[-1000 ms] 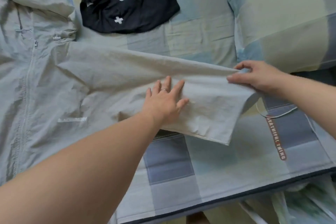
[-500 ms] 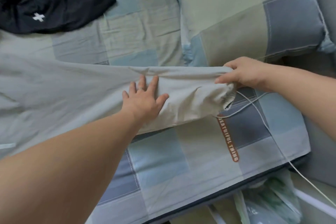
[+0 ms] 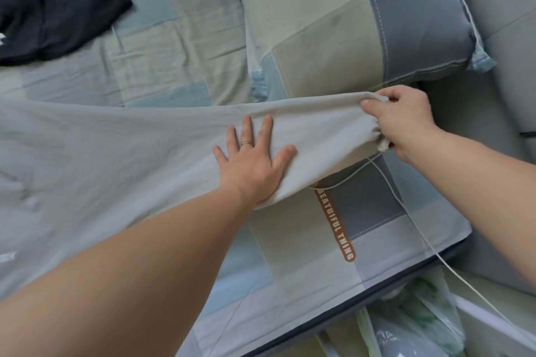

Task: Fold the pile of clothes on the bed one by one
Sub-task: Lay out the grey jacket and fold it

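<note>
A pale grey-beige jacket lies spread on the bed, its sleeve stretched out to the right. My left hand presses flat on the sleeve with spread fingers and a ring on one finger. My right hand grips the sleeve's cuff end, which is bunched in its fingers and lifted slightly off the sheet. A dark navy garment lies crumpled at the upper left of the bed.
The bed has a checked blue, grey and green sheet with an orange label. A matching pillow lies at the upper right. A white cord trails from under the sleeve off the bed's edge. Plastic bags sit on the floor below.
The view has shifted right along the sleeve. My right hand has pulled the cuff further right and gathered it in a tighter grip. My left hand stays pressed flat on the sleeve.
</note>
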Action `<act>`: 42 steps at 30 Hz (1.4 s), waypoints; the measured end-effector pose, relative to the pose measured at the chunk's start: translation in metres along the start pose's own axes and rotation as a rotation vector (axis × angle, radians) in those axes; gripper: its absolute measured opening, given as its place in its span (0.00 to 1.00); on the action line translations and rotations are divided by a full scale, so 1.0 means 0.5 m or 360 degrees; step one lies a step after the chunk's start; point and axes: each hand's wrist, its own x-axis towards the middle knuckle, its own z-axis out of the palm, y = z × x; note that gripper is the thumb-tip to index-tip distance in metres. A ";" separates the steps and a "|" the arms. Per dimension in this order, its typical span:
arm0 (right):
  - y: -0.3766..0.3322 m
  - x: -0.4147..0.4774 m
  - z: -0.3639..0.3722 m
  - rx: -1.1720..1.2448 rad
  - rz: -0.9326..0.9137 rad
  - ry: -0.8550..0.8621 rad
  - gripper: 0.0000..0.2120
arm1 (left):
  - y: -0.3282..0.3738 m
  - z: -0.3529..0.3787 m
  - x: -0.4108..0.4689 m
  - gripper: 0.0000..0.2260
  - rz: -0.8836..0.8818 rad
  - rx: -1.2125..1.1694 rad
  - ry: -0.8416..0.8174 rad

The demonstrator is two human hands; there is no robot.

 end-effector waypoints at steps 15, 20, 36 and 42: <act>0.121 -0.086 0.105 -0.0913 -0.1114 0.0248 0.24 | -0.045 0.055 0.012 0.40 0.0151 0.0529 -0.0164; 0.207 -0.098 0.172 -0.1616 -0.0660 -0.0582 0.32 | -0.089 0.025 -0.005 0.38 0.0215 0.0521 -0.0111; 0.095 -0.184 0.316 -0.1311 0.0358 -0.0257 0.30 | -0.378 -0.158 -0.177 0.34 -0.0017 0.0599 -0.0081; -0.062 -0.430 0.551 -0.1454 -0.0841 -0.0656 0.31 | -0.650 -0.274 -0.314 0.31 -0.0307 0.0522 0.0062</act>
